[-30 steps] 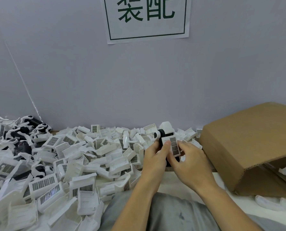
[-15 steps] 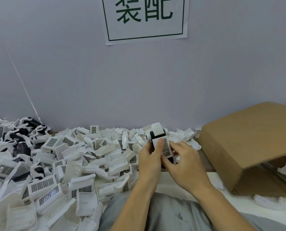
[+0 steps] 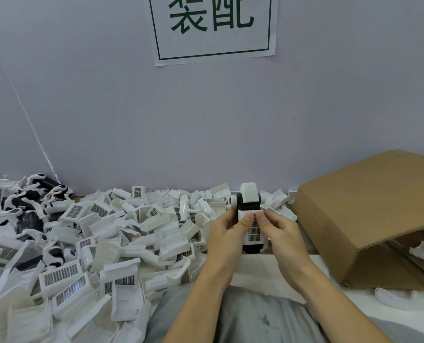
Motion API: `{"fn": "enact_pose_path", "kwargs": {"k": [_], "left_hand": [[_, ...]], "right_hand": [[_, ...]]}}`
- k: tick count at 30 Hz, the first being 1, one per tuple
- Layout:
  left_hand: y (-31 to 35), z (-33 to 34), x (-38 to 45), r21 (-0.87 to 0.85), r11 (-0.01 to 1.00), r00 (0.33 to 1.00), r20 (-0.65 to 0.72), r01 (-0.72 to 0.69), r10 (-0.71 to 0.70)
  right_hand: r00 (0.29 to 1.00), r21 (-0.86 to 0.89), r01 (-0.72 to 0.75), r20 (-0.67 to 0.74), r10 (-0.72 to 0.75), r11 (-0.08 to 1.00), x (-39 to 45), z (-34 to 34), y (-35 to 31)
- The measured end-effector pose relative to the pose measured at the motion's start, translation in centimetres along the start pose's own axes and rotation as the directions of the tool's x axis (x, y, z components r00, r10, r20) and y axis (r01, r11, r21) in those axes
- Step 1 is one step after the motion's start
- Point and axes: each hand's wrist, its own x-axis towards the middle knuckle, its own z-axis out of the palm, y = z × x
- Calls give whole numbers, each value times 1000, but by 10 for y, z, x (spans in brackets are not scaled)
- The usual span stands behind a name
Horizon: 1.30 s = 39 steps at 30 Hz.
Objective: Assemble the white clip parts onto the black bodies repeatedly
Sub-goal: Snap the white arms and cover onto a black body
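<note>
While gripped upright by left hand (image 3: 227, 230) and right hand (image 3: 281, 231), clip (image 3: 253, 230) thumb-pressed onto body (image 3: 249, 206) above pile (image 3: 122, 233).

Two bare forearms are seen, with no sleeves reaching the wrists. Left hand (image 3: 227, 233) and right hand (image 3: 281, 232) are ungloved; no rings or watch are made out. Grey fabric (image 3: 250, 318), lightly creased and marked by a small dark smudge, is worn below.
</note>
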Motion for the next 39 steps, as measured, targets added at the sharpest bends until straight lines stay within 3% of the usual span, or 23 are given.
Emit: {"fn": "enact_pose_path", "kwargs": {"k": [12, 24, 39], "left_hand": [[0, 2, -1, 26, 1000, 999, -35, -18, 19], [3, 4, -2, 36, 999, 997, -70, -12, 14], [8, 10, -2, 180, 983, 988, -156, 26, 2]], "right_hand": [[999, 4, 9, -52, -9, 1000, 1, 0, 0], [997, 128, -67, 50, 61, 990, 0, 0, -5], [991, 98, -118, -53, 124, 988, 1, 0, -6]]}}
